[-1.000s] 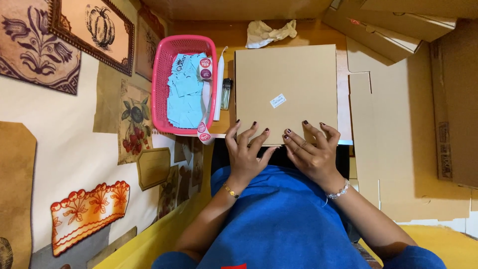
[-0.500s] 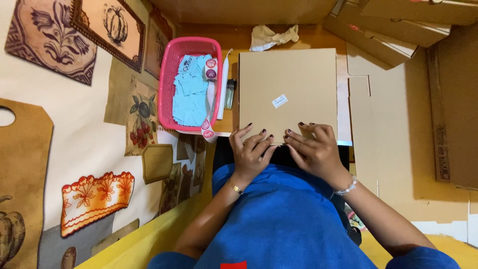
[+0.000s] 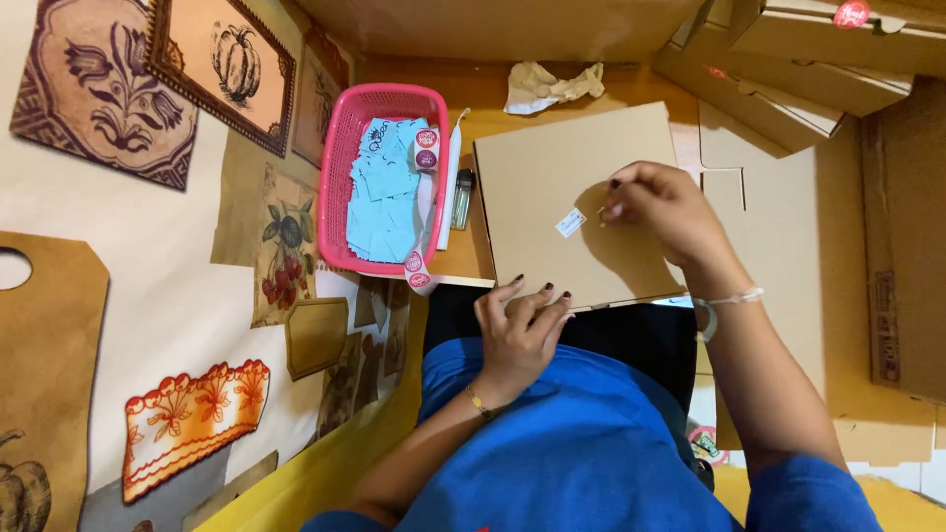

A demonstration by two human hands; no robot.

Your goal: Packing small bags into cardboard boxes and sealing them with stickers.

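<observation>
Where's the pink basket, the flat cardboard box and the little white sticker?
pink basket [image 3: 342,158]: head view, its left wall.
flat cardboard box [image 3: 537,187]: head view, bare top.
little white sticker [image 3: 570,223]: head view, its middle.

Basket [image 3: 340,158] lies left of cardboard box [image 3: 552,177].

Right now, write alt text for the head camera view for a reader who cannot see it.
A person in a blue top holds a flat brown cardboard box: left hand on its near edge, right hand beside a small white sticker. A pink basket of light blue paper slips sits to the left.
</observation>
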